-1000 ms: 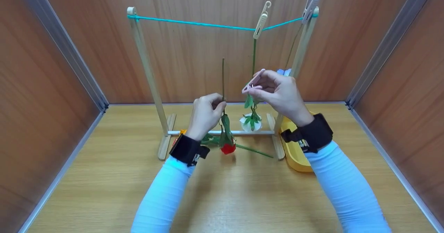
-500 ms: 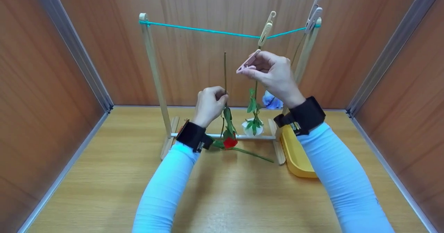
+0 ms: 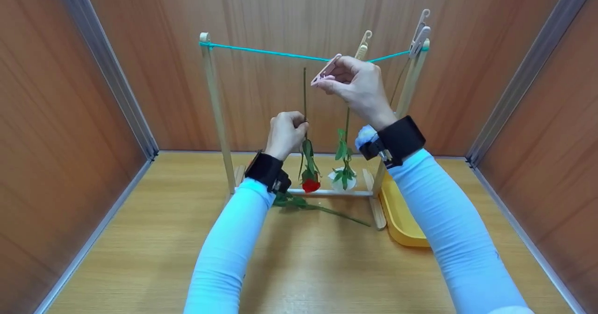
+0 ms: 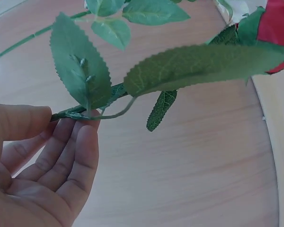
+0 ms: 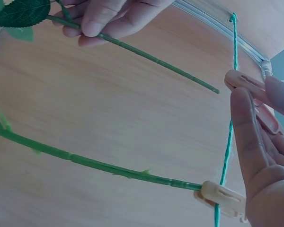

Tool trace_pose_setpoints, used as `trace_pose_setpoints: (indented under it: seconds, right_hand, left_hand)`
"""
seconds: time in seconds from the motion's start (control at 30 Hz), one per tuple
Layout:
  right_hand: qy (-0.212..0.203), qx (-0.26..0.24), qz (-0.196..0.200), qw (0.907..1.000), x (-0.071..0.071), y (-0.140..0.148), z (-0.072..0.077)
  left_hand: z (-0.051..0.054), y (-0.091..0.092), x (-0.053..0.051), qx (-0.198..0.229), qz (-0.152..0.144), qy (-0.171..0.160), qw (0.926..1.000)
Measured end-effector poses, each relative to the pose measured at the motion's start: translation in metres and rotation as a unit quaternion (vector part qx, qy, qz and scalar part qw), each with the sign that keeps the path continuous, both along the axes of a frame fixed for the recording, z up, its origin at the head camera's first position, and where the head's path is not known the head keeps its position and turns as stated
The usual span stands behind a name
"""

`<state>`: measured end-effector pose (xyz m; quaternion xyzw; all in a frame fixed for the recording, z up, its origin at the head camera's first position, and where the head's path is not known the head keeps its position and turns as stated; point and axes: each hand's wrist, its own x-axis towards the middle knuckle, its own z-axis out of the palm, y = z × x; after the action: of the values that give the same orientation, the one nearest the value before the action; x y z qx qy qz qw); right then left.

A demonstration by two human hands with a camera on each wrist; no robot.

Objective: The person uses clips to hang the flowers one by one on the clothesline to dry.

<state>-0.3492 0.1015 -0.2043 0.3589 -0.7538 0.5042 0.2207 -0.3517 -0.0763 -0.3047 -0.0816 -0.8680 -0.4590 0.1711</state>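
Note:
My left hand (image 3: 286, 134) pinches the stem of a red rose (image 3: 311, 183), which hangs head down with its bare stem end pointing up below the turquoise string (image 3: 271, 52). In the left wrist view, thumb and fingertips hold the stem beside a serrated leaf (image 4: 80, 61). A pink clothespin (image 3: 325, 71) is pinched in my right hand (image 3: 364, 87), close to the string. Behind that hand, a cream clothespin (image 5: 225, 197) holds the stem of an upside-down white flower (image 3: 342, 179) on the string.
A wooden frame (image 3: 217, 117) carries the string. At its right post is another clothespin (image 3: 419, 42), with a blue flower (image 3: 366, 136) lower down. A green stem (image 3: 336, 212) lies on the table by the crossbar. To the right stands a yellow tray (image 3: 405, 239).
My right hand has risen with the pink clothespin, moving a little left to the string's height. My left hand has lifted the rose slightly relative to the frame. The view has shifted.

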Motion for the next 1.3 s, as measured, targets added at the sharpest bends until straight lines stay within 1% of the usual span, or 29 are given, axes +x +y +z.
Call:
trace_pose_setpoints:
  seconds: [0.1,0.27,0.4,0.53,0.63,0.77,0.9,1.07,1.3]
  right_hand:
    - [-0.003,0.003,-0.012,0.9999,-0.003,-0.002,0.01]
    - [-0.001,0.006,-0.035,0.9994,-0.009,-0.004,0.027]
    - [-0.005,0.006,-0.057,0.9983,-0.013,-0.008,0.037]
    - [-0.004,0.001,-0.076,0.9971,-0.015,-0.011,0.044]
    - [-0.011,-0.015,-0.079,0.9967,-0.018,-0.013,0.046]
    - [-0.024,-0.045,-0.069,0.9964,-0.022,-0.017,0.045]
    - [-0.035,-0.058,-0.062,0.9958,-0.024,-0.021,0.044]
    - [-0.045,-0.06,-0.071,0.9947,-0.025,-0.026,0.044]
    - [-0.074,-0.059,-0.073,0.9928,-0.026,-0.03,0.043]
  left_hand:
    - [0.002,0.001,-0.006,0.001,0.003,-0.006,1.0]
    - [0.008,0.001,-0.015,-0.001,0.008,0.002,1.0]
    - [0.013,-0.001,-0.018,0.002,0.012,0.0,0.9999]
    - [0.016,-0.002,-0.02,0.001,0.014,0.011,0.9999]
    - [0.017,-0.001,-0.021,-0.011,0.015,0.03,0.9994]
    - [0.019,-0.001,-0.021,-0.022,0.015,0.047,0.9985]
    - [0.02,-0.001,-0.02,-0.013,0.013,0.043,0.9989]
    - [0.022,-0.001,-0.02,0.001,0.01,0.04,0.9991]
    - [0.025,0.002,-0.018,-0.002,0.004,0.044,0.999]
